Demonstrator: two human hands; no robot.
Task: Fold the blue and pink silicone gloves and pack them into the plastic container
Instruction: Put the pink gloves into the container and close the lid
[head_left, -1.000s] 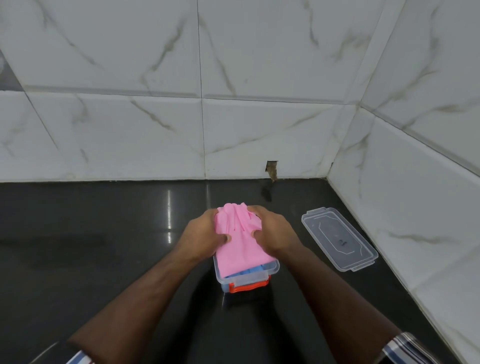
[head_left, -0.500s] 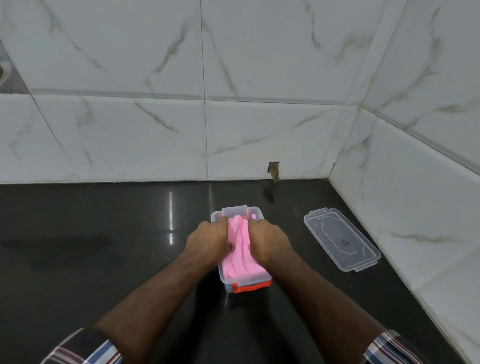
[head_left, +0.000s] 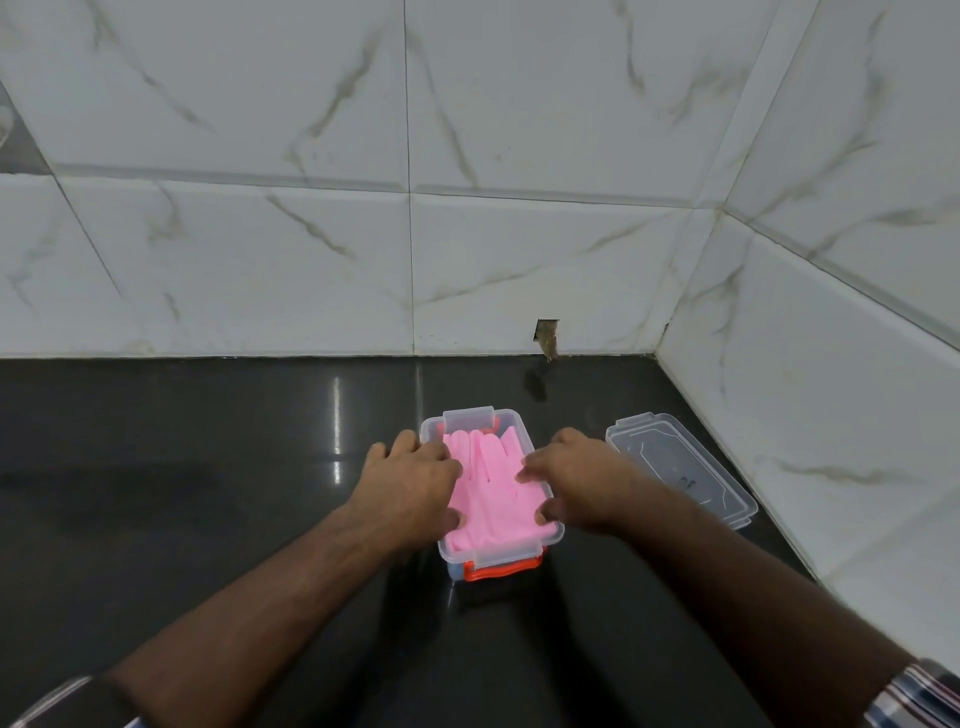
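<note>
Gloves (head_left: 491, 488), pink on top, lay flat inside the clear container (head_left: 537, 548) on the dark table (head_left: 208, 467). Left hand (head_left: 410, 486) and right hand (head_left: 576, 480) flanked them, fingers spread loosely, fingertips touching their edges. Lid (head_left: 680, 467) lay just right.

Pink glove (head_left: 491, 488) in container (head_left: 524, 441), left hand (head_left: 410, 486), right hand (head_left: 574, 478) flanking

A home kitchen corner — glossy black stone counter (head_left: 208, 467), marble-veined white wall tiles (head_left: 519, 130).
</note>
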